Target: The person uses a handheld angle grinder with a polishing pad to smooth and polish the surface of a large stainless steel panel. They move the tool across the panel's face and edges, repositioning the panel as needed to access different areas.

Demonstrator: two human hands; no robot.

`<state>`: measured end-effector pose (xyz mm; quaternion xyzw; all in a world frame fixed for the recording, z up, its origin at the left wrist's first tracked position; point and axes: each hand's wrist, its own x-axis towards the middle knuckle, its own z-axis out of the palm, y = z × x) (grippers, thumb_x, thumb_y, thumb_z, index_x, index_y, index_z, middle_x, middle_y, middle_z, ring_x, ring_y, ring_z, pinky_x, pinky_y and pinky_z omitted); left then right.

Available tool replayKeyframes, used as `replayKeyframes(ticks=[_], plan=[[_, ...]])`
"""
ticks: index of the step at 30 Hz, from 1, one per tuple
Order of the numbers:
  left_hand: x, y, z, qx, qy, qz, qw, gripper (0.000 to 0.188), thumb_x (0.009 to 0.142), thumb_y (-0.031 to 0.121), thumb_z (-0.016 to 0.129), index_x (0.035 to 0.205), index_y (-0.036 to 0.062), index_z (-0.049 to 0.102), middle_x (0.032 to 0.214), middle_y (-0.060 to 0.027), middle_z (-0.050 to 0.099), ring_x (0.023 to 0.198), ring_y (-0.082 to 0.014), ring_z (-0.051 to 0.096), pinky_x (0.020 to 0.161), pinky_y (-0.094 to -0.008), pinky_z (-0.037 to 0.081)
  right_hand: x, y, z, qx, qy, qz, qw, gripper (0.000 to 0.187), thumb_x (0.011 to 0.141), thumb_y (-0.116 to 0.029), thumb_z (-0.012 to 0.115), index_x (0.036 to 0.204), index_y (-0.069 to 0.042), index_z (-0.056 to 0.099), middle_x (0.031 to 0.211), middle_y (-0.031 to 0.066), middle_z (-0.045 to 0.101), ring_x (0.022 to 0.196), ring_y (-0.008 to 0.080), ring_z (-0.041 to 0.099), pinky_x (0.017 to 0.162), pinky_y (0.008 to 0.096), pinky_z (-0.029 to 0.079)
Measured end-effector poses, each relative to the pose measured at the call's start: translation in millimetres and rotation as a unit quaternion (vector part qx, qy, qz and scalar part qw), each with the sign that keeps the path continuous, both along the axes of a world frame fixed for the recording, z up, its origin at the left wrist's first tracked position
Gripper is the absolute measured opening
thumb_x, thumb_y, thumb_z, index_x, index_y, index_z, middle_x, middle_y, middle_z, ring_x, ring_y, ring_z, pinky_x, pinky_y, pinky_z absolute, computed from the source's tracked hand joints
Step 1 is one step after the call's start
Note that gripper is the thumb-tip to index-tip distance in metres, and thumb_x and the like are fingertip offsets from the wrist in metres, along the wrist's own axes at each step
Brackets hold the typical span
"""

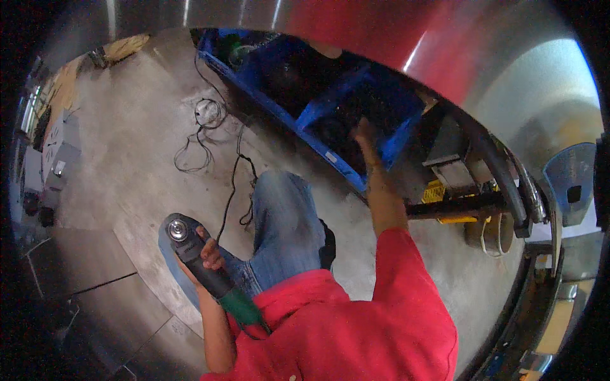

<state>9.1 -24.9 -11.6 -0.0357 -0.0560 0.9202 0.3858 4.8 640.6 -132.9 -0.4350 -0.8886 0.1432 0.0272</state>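
Note:
My left hand is wrapped round an angle grinder with a dark gearhead and a green rear body. Its bare silver spindle faces up, with no disc on it, and the tool rests over my bent leg. On the other side, my right arm stretches forward and my right hand is inside a compartment of a blue bin. Shadow hides those fingers, so what they touch cannot be made out. Dark round items lie in that compartment.
A black power cord runs from near my knee to a loose coil on the concrete floor. At the right stand a bucket, a yellow item and dark metal bars. Grey boxes are at the far left.

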Motion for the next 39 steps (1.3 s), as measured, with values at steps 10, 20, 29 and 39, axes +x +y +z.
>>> replayKeyframes(ticks=[10, 20, 29, 39], plan=[[-10, 19, 9, -0.070, -0.060, -0.002, 0.996, 0.085, 0.100, 0.081, 0.051, 0.130, 0.0016, 0.057, 0.090, -0.0113, 0.058, 0.067, -0.0201, 0.058, 0.063, -0.0371, 0.052, 98, 37, -5, -0.056, -0.101, 0.236, 0.965, 0.065, 0.090, -0.032, 0.072, 0.149, -0.007, 0.064, 0.140, 0.0254, 0.071, 0.126, 0.0438, 0.069, 0.110, 0.0525, 0.054], [-4, 36, 60, -0.342, -0.079, 0.115, 0.929, 0.096, 0.094, 0.090, 0.051, 0.122, -0.0004, 0.066, 0.098, -0.0178, 0.072, 0.067, -0.0244, 0.071, 0.065, -0.0390, 0.064, 111, 47, -7, 0.035, -0.137, 0.261, 0.955, 0.064, 0.094, -0.032, 0.077, 0.150, -0.008, 0.058, 0.132, 0.0166, 0.073, 0.116, 0.0349, 0.071, 0.102, 0.0463, 0.058], [2, 42, 107, -0.257, -0.092, 0.047, 0.961, 0.086, 0.098, 0.085, 0.052, 0.118, 0.0038, 0.069, 0.092, -0.0167, 0.074, 0.067, -0.0283, 0.073, 0.069, -0.0438, 0.066, 64, -116, 159, -0.361, 0.173, 0.189, 0.897, 0.072, 0.096, -0.029, 0.084, 0.156, -0.010, 0.050, 0.129, 0.0086, 0.071, 0.114, 0.0251, 0.071, 0.098, 0.0403, 0.060], [5, 33, 229, -0.120, -0.063, -0.015, 0.991, 0.090, 0.104, 0.084, 0.037, 0.135, 0.0035, 0.062, 0.092, -0.0222, 0.067, 0.062, -0.0296, 0.066, 0.056, -0.0436, 0.057, -24, -438, 452, -0.541, 0.145, 0.246, 0.791, 0.050, 0.111, -0.032, 0.069, 0.150, -0.003, 0.057, 0.125, 0.0128, 0.073, 0.112, 0.0175, 0.067, 0.097, 0.0327, 0.054]])
